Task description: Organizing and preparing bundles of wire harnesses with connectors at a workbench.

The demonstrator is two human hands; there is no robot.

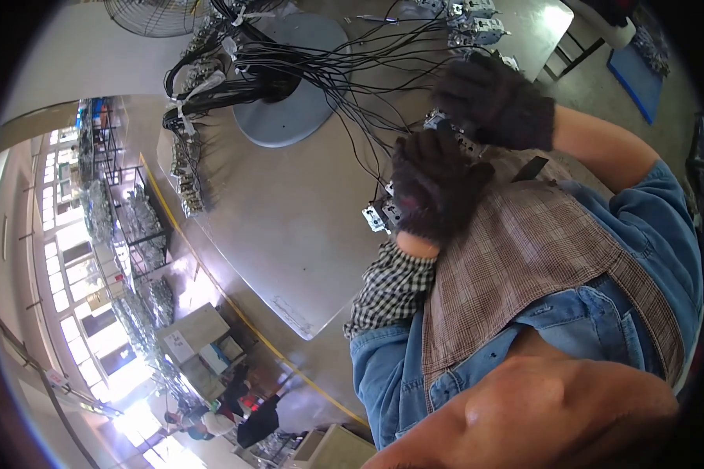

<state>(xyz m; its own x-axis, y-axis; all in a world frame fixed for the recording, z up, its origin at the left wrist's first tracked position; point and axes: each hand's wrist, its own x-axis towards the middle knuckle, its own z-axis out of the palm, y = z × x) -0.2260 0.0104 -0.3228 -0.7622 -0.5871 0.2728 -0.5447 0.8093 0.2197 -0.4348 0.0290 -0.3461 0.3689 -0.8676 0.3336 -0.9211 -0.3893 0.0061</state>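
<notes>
Dark knitted gloves cover both my hands, which work close together at the table's edge near my body. My left hand (434, 187) is curled, knuckles up, over a row of small metal latch-like parts; one silver and black metal part (379, 217) sticks out beside its wrist. Just beyond it, my right hand (489, 102) bends its fingers down over the same row. A metal piece (436, 119) shows between the two gloves. What lies under the fingers is hidden. Thin black cables (368, 66) run from the parts toward a bundle on the left.
A round grey disc (289, 117) on the table (289, 227) carries the cable bundle. More metal parts (477, 27) lie at the far edge, others (186, 172) hang at the left. A fan (156, 16) stands far left. People (242, 414) work beyond a yellow floor line.
</notes>
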